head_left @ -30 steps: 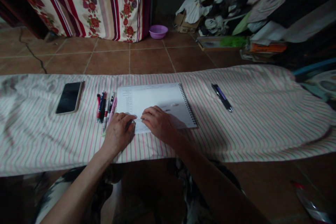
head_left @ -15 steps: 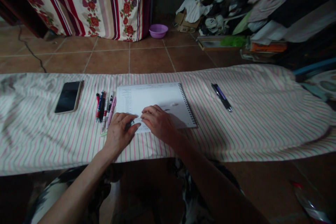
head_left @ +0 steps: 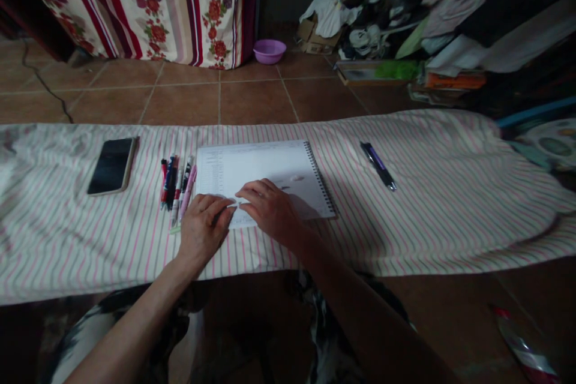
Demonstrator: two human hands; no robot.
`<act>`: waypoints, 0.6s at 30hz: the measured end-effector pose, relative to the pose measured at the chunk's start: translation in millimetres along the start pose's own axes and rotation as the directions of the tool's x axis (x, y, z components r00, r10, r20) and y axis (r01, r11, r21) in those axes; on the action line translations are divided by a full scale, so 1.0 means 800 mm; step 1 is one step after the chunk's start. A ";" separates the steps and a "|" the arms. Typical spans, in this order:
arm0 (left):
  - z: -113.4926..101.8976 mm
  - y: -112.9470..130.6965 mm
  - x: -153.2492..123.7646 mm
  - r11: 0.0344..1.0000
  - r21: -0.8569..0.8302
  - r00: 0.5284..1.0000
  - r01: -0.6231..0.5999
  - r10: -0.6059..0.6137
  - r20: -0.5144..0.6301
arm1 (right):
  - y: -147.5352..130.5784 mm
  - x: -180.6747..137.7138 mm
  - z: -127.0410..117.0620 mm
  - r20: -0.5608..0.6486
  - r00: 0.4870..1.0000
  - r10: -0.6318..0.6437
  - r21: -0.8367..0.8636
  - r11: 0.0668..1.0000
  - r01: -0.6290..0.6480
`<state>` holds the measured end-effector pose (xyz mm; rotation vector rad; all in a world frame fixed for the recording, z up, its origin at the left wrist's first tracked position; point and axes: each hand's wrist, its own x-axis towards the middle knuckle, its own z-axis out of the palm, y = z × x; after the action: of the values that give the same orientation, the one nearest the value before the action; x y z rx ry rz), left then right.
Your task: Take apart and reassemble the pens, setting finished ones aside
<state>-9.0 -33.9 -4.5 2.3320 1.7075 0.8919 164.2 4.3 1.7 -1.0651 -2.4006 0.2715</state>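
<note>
A spiral notebook (head_left: 270,168) lies open on the striped cloth-covered board (head_left: 427,216). Both my hands rest on its near left corner, fingertips meeting. My left hand (head_left: 203,229) has curled fingers pinching something small at the page edge. My right hand (head_left: 270,210) is curled too, its fingertips pressed against the same spot. What they pinch is too small to make out. A row of several pens (head_left: 175,186) lies just left of the notebook, beside my left hand.
A dark phone (head_left: 110,165) lies at the left of the cloth. A dark pen (head_left: 378,166) lies alone at the right. Beyond are tiled floor, a floral curtain (head_left: 148,0), a purple bowl (head_left: 269,51) and piled clutter (head_left: 405,18).
My hands have stayed at the notebook's corner with only slight finger shifts. The view has drifted a little.
</note>
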 end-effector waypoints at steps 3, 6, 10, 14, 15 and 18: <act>0.001 0.001 0.000 1.000 -0.013 1.000 0.010 -0.010 -0.015 | 0.006 -0.003 -0.005 -0.012 0.999 0.034 -0.002 0.999 -0.034; 0.001 0.001 -0.001 1.000 -0.015 0.999 0.025 -0.025 -0.027 | 0.012 -0.006 -0.009 0.013 0.997 0.071 0.000 0.997 -0.071; 0.003 0.002 -0.001 1.000 -0.017 0.998 0.027 -0.028 -0.053 | 0.012 -0.008 -0.011 0.047 0.996 0.069 -0.002 0.998 -0.069; 0.004 0.002 -0.001 1.000 -0.017 0.998 0.025 -0.026 -0.060 | 0.008 -0.007 -0.009 0.079 0.994 0.069 -0.029 0.997 -0.067; 0.004 0.001 -0.001 1.000 -0.018 0.998 0.024 -0.025 -0.059 | 0.007 -0.007 -0.009 0.086 0.994 0.072 -0.043 0.997 -0.068; 0.004 0.002 -0.001 1.000 -0.014 0.998 0.027 -0.027 -0.057 | 0.004 -0.006 -0.008 0.100 0.991 0.089 -0.080 0.993 -0.081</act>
<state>-6.3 -34.3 -7.1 2.2909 1.7446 0.9710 172.7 2.7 4.5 -1.2173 -2.4780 0.2725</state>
